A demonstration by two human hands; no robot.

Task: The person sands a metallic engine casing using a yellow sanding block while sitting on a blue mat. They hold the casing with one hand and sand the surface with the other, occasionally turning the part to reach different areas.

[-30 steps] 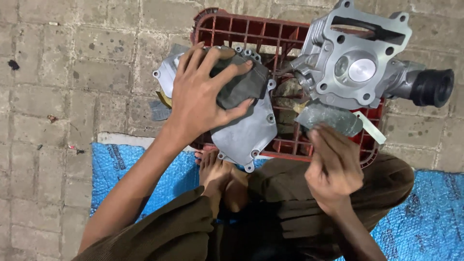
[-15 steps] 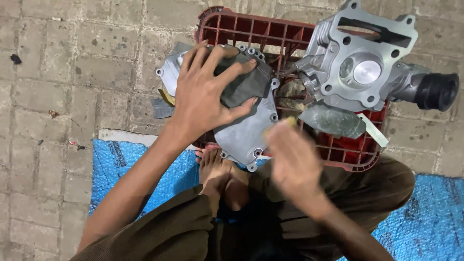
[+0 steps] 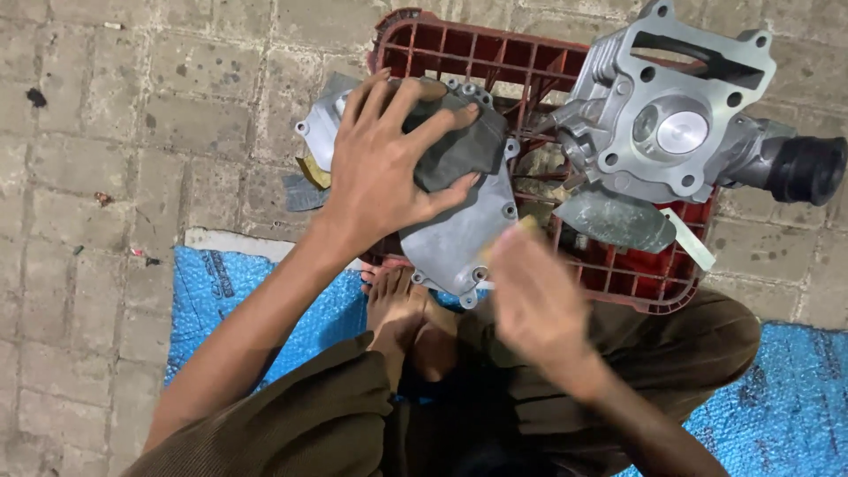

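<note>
Right, from the head camera I look straight down at a flat grey cast-metal engine cover lying on the near left corner of a red plastic lattice crate. My left hand lies palm-down on the upper part of that cover, its fingers spread wide and pressing flat rather than curled around anything, with a dark grey rag or pad partly under them. The cover's bolt lugs stick out past the hand at the left and at the lower edge.

My right hand is near the cover's lower right edge, just in front of the crate. It is smeared with motion blur, so I cannot tell whether its fingers are clenched or loose; something pale shows at their tips, possibly a small object, though I would not swear to it.

On the crate's far right sits a silver aluminium cylinder head with a black rubber intake stub pointing right. Just below it lies a dull grey curved metal piece.

The crate stands on a paved brick floor. A blue woven plastic mat lies under my crossed legs, and my bare feet touch the crate's near edge.
</note>
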